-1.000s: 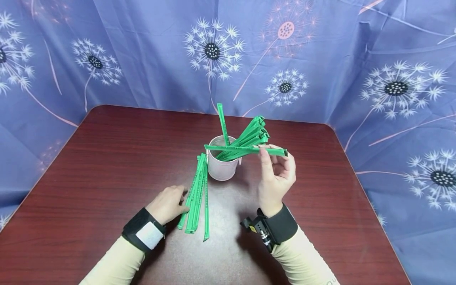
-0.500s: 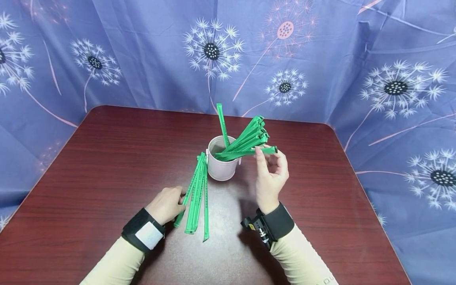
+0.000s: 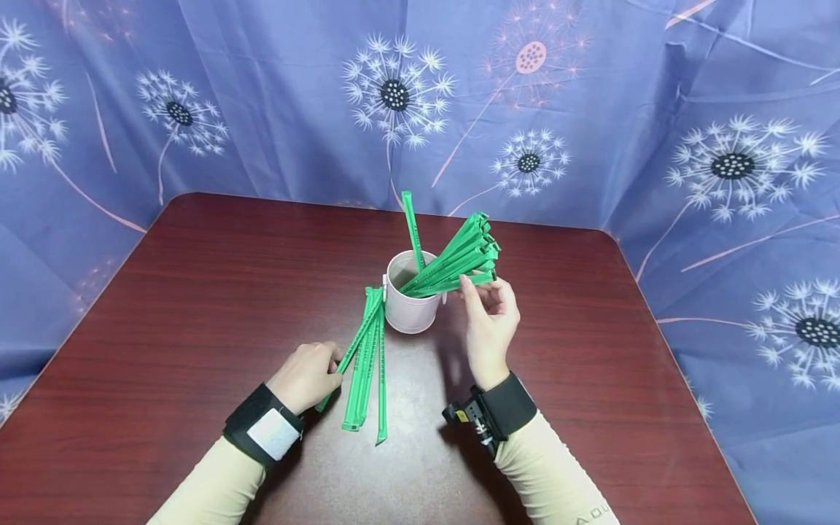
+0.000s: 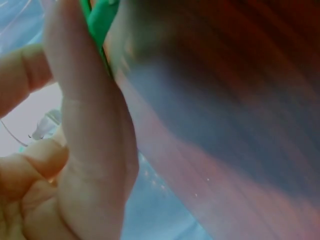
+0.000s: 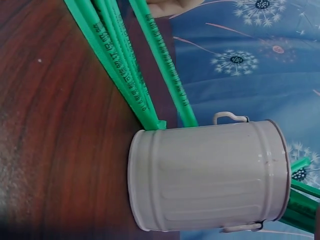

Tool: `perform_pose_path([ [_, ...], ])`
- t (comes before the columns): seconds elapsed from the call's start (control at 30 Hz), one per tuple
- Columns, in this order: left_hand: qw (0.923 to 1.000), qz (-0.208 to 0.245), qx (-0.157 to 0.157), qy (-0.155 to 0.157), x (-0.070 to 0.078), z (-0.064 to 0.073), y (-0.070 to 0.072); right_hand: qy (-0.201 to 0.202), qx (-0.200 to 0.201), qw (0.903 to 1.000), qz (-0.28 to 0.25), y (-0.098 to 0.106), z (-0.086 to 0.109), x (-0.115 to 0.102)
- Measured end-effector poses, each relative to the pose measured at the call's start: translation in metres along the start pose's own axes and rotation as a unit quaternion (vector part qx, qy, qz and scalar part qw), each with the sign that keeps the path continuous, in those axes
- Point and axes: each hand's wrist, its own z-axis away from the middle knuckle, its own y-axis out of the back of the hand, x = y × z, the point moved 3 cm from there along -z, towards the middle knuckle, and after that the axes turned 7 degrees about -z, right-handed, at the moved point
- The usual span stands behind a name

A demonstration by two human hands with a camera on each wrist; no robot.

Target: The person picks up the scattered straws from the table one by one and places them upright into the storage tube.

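A small pale metal bucket (image 3: 410, 315) stands on the table, holding a sheaf of long green stick packets (image 3: 462, 251) that leans right. One lone packet (image 3: 412, 222) tilts up at its back left. My right hand (image 3: 491, 332) pinches a stick packet (image 3: 429, 289) near its outer end; the other end is inside the bucket. In front of the bucket lie several more packets (image 3: 359, 394). My left hand (image 3: 305, 379) pinches one slanting stick packet (image 3: 358, 340) near its lower end, its top by the bucket's left side. The right wrist view shows this packet (image 5: 167, 70) beside the bucket wall.
The dark red wooden table (image 3: 230, 277) has rounded far corners. Behind and beside it hangs a blue curtain (image 3: 282, 87) with dandelion prints. Wire handles (image 5: 230, 118) stick out from the bucket's sides. Black wrist straps (image 3: 512, 405) carry the cameras.
The right hand has moved left and down, taking its packet's far end from above the bucket into it. The left hand's packet has separated leftward from the pile at its lower end.
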Motion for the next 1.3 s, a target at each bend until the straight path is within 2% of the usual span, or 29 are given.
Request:
perform_pose_path([
  [0.2,0.9995,0.024,-0.003,0.023,-0.004,0.003,0.002,-0.012,-0.012,0.9991,0.04,-0.002,0.0,0.006],
  [0.3,0.9987,0.037,0.001,0.036,-0.005,0.005,0.004,-0.016,-0.012,0.9989,0.042,-0.002,0.001,0.008],
  [0.63,0.9975,0.047,0.015,0.05,-0.007,0.004,0.004,-0.029,-0.008,0.9996,0.003,0.0,0.003,0.009],
  [0.87,0.9967,0.055,0.024,0.054,-0.007,0.003,0.006,-0.027,-0.025,0.9987,-0.036,-0.003,0.007,0.004],
  [1.0,0.9963,0.054,0.049,0.045,-0.005,0.002,0.009,-0.032,-0.04,0.9978,-0.042,-0.005,0.01,-0.001],
  [1.1,0.9957,0.051,0.072,0.028,-0.002,0.001,0.011,-0.039,-0.058,0.9967,-0.042,-0.007,0.012,-0.002],
  [1.3,0.9928,0.07,0.097,-0.005,0.007,0.001,0.015,-0.057,-0.095,0.9932,-0.037,-0.013,0.016,-0.009],
])
